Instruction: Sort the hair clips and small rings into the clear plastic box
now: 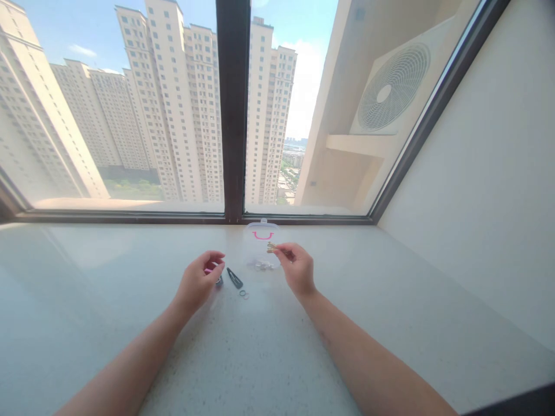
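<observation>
My right hand (299,268) pinches a small gold-coloured hair clip (272,247) between thumb and fingers. It is held over the right side of a clear plastic box (250,240) with a pink handle (263,236). Small pale pieces (263,266) lie at the box's near end. My left hand (203,278) hovers low on the left, fingers loosely curled and thumb apart from them. Through that gap a pink thing (208,271) shows, mostly hidden by the hand. Beside the thumb is a dark piece (219,282), partly covered. A black snap hair clip (235,278) and small rings (243,293) lie between the hands.
Everything lies on a pale, speckled window sill (243,358). A brown window frame (234,115) with glass panes rises behind the box. The white wall (485,173) bounds the sill on the right. Outside are tall buildings and an air-conditioner unit (392,86).
</observation>
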### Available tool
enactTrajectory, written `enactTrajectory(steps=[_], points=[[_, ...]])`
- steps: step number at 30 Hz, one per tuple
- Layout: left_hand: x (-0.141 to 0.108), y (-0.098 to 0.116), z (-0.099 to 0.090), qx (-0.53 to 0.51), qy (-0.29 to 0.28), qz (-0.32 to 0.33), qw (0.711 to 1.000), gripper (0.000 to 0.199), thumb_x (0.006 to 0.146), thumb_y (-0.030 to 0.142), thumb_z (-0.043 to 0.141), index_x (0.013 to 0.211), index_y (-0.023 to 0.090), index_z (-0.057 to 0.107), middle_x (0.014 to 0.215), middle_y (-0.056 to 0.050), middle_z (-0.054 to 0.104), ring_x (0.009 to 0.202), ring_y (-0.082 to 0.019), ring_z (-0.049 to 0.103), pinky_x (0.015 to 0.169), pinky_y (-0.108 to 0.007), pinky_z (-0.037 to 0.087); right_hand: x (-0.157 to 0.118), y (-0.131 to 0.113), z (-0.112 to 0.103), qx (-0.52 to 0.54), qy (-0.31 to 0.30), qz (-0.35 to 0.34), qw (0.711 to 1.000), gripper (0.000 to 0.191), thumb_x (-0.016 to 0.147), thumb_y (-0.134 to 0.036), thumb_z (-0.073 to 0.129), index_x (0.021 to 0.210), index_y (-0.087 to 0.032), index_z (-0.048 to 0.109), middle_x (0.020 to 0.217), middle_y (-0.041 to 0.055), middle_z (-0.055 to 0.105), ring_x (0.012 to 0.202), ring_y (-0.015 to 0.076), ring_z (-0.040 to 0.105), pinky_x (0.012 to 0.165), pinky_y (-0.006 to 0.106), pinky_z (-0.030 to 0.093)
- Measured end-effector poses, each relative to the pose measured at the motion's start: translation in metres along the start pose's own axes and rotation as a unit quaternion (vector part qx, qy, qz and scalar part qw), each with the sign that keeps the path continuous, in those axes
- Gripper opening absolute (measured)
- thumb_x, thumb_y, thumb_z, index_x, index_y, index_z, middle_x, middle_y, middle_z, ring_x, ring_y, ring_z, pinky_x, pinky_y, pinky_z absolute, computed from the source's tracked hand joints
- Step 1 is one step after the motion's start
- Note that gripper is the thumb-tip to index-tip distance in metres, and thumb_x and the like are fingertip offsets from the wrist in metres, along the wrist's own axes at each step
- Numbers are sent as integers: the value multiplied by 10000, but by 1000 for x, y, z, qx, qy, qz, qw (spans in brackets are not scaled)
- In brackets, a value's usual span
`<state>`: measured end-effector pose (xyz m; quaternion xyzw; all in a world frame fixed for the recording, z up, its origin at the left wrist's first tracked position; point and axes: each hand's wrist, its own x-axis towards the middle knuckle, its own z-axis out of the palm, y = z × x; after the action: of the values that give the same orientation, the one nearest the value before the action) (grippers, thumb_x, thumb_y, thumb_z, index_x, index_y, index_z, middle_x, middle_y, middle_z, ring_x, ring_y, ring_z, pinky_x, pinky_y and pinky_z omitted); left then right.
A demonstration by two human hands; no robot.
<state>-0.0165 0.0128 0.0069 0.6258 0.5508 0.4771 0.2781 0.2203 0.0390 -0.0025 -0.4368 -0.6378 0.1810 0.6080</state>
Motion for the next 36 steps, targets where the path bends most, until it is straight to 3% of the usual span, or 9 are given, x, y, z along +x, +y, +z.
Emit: enactTrajectory(steps=[5, 10, 13, 23, 29, 36], points=[[1, -1, -2, 128, 19, -2, 992, 262, 776, 380, 526, 889, 179, 650, 727, -21, 662, 622, -178, 603, 617, -272, 460, 8, 13, -5, -47, 8, -39, 998, 169, 850, -312, 577, 854, -194, 697, 888, 84, 698, 798, 199, 605, 718, 331, 481], [2, 2, -9, 222, 3, 5, 975, 254, 771, 323, 492, 865, 190, 686, 821, -53, 700, 736, -220, 640, 692, -299, 471, 6, 13, -4, -95, -37, -90, 991, 146, 858, -261, 581, 880, -218, 718, 874, 66, 714, 844, 214, 593, 784, 353, 463], [3, 0, -13, 256, -20, 14, 966, 255, 764, 291, 489, 870, 188, 697, 870, -68, 705, 788, -232, 646, 726, -309, 471, 6, 15, -4, -120, -33, -91, 988, 132, 832, -250, 621, 911, -203, 716, 835, 70, 709, 800, 215, 579, 776, 352, 461], [-2, -10, -7, 328, -110, 75, 935, 457, 715, 412, 600, 1093, 163, 657, 1098, -133, 654, 1044, -319, 585, 882, -397, 435, 6, 15, -3, -183, -59, -95, 977, 123, 850, -274, 620, 889, -215, 720, 844, 50, 720, 826, 209, 578, 810, 348, 372], [-2, -12, -5, 363, -116, 62, 923, 395, 741, 318, 550, 1096, 182, 656, 1126, -125, 658, 1059, -303, 581, 887, -397, 429, 5, 14, -3, -196, -68, -102, 973, 129, 866, -269, 608, 918, -227, 718, 865, 34, 730, 849, 194, 585, 844, 344, 302], [-1, -8, -6, 324, -122, 67, 936, 390, 737, 299, 537, 1063, 132, 672, 1035, -133, 698, 977, -296, 624, 856, -374, 455, 5, 19, -2, -207, -89, -81, 971, 148, 877, -283, 597, 962, -259, 716, 890, 24, 732, 882, 194, 585, 858, 351, 252]])
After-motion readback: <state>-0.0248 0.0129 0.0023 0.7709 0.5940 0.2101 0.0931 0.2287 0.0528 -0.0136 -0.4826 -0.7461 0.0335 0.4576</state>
